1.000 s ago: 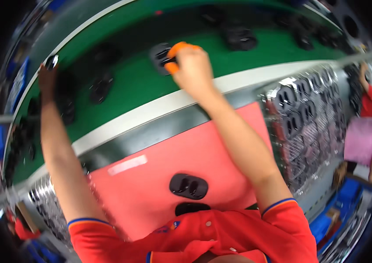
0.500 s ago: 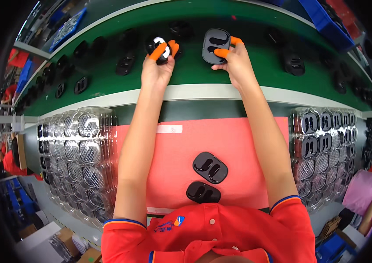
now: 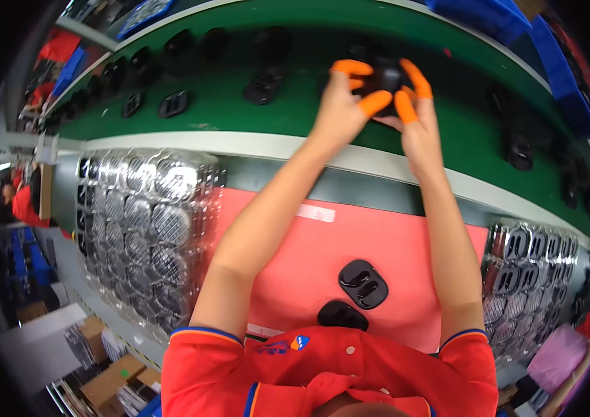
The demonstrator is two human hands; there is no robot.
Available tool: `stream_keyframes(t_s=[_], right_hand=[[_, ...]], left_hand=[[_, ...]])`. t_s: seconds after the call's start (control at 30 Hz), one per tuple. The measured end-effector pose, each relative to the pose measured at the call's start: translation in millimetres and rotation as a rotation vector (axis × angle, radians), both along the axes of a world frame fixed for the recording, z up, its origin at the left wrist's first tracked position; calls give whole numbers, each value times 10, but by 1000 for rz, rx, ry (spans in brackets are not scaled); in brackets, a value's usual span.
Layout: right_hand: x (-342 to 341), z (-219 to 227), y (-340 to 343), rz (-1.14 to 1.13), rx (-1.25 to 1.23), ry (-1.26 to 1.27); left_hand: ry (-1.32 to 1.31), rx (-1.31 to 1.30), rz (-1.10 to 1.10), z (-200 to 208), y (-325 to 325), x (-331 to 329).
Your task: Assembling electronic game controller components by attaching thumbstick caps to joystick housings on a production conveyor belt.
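The left hand point(image 3: 341, 104) and right hand point(image 3: 420, 132) grasp with fingers point(image 3: 376, 103) a black part point(image 3: 388, 75), likely light, stiff, slick, best held by its edges.

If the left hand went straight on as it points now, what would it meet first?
Most likely the blurred black part ahead: the left hand points up and to the right toward it, and its fingertips seem to touch it, though contact and depth are unclear.

The head-worn fisheye camera looks down from close above the red mat point(image 3: 309, 258).
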State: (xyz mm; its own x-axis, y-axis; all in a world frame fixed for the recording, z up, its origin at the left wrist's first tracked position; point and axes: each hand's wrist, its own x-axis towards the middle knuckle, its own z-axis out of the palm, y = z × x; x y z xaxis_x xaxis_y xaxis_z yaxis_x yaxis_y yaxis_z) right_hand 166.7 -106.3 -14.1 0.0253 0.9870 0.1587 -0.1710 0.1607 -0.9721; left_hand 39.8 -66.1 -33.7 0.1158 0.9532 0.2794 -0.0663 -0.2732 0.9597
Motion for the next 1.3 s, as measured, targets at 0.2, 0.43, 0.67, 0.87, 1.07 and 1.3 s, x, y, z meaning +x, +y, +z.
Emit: stream_keyframes(t_s=[0.2, 0.43, 0.67, 0.87, 1.07, 1.3], right_hand=[[-54, 97, -50, 29, -120, 49], [167, 36, -77, 151, -162, 155], [413, 80, 36, 11, -109, 53], [711, 184, 92, -87, -83, -327], [1608, -150, 213, -633, 170, -1274], [923, 161, 91, -584, 465, -1450]], left_hand=[[96, 177, 46, -48, -36, -50], [193, 248, 76, 170, -188, -113], [-641, -221, -140, 94, -74, -19], [-405, -23, -137, 18, -143, 81], [77, 198, 51, 266, -279, 65], [218, 409, 239, 1165, 86, -439]])
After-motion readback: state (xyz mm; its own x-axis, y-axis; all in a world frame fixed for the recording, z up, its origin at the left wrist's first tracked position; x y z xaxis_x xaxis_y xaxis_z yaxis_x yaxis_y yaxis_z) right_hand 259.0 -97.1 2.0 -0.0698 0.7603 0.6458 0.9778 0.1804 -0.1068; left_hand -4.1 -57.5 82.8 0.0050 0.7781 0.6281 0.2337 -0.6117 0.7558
